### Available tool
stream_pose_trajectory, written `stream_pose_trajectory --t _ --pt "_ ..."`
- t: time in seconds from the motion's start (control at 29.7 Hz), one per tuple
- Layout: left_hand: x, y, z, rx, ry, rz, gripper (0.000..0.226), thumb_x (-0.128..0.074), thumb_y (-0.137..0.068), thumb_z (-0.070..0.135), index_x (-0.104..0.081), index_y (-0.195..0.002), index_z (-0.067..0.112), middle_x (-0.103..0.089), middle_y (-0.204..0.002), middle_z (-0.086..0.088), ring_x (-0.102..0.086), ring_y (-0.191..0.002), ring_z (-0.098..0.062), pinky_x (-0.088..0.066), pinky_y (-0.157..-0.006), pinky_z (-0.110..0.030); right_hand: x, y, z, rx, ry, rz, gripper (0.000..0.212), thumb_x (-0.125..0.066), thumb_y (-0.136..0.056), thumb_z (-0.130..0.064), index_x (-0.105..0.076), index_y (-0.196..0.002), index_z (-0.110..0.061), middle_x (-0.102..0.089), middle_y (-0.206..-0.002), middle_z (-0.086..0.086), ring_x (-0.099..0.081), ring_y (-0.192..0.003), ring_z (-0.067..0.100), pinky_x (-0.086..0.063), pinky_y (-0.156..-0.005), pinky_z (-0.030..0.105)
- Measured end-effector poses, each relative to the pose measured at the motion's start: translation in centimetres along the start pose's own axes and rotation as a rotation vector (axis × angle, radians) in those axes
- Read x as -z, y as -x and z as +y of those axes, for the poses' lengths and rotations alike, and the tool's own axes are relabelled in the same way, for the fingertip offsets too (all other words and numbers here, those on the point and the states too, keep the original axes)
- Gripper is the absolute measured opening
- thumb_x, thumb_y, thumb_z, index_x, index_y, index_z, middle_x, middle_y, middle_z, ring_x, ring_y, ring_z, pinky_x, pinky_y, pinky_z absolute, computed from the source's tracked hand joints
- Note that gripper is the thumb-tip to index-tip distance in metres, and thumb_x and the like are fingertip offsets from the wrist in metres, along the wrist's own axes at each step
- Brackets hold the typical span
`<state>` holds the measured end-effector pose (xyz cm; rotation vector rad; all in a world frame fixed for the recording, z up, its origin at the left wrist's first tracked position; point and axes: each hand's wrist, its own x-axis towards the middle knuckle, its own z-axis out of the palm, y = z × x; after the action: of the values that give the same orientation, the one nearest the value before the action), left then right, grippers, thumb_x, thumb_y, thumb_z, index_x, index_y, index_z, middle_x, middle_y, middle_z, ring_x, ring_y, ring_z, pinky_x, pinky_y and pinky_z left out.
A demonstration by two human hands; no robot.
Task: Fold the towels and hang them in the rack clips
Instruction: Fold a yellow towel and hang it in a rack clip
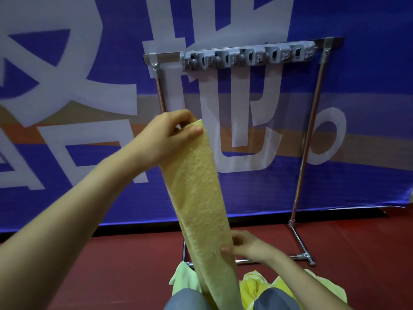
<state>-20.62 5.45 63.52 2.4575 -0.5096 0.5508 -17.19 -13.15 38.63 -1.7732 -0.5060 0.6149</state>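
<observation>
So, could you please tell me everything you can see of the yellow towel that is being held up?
The yellow towel is pale, with a nubbly terry-like surface, folded lengthwise into a long narrow strip. It is held up tilted, its top leaning left. The left hand pinches its top end; the right hand pinches its right edge lower down. Its bottom end runs out of view between the knees. It sits below the grey clips, in none of them.

One wide-angle head-worn view looks forward and down, close behind the towel point(199, 198) at centre, facing the rack point(248, 57) at upper right.
</observation>
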Motion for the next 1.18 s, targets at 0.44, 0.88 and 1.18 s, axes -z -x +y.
stream_pose_trajectory --t 0.44,0.88,1.18 --pt "0.0 4.2 -11.9 0.527 -0.221 0.201 0.026 -0.046 -0.092 0.021 -0.055 -0.095 -0.003 -0.054 -0.089 -0.019 -0.049 -0.086 -0.03 -0.033 -0.074 -0.036 3.9 1.7 -5.5 0.023 -0.036 -0.1 0.009 -0.06 -0.084 -0.011 -0.064 -0.077 -0.016 -0.067 -0.066 -0.016 -0.058 -0.067 -0.006 -0.044 -0.067 0.011" --pt "-8.7 4.9 -1.6 0.186 0.628 -0.355 0.04 -0.038 -0.09 0.043 -0.062 -0.093 0.01 -0.061 -0.081 0.009 -0.058 -0.076 0.004 -0.046 -0.073 -0.012 3.9 3.8 -14.6 0.126 0.059 -0.247 0.008 -0.058 -0.084 -0.016 -0.064 -0.078 -0.018 -0.065 -0.064 -0.013 -0.061 -0.066 -0.001 -0.046 -0.065 0.012" --pt "-8.5 4.4 -0.4 0.22 0.741 -0.369 0.041 -0.051 -0.083 0.044 -0.054 -0.076 0.004 -0.056 -0.058 0.01 -0.052 -0.051 0.001 -0.042 -0.051 -0.012 4.9 5.0 -15.2 0.098 0.02 -0.295 0.014 -0.063 -0.078 -0.029 -0.064 -0.073 -0.016 -0.064 -0.061 -0.01 -0.059 -0.06 0.001 -0.047 -0.059 0.013"
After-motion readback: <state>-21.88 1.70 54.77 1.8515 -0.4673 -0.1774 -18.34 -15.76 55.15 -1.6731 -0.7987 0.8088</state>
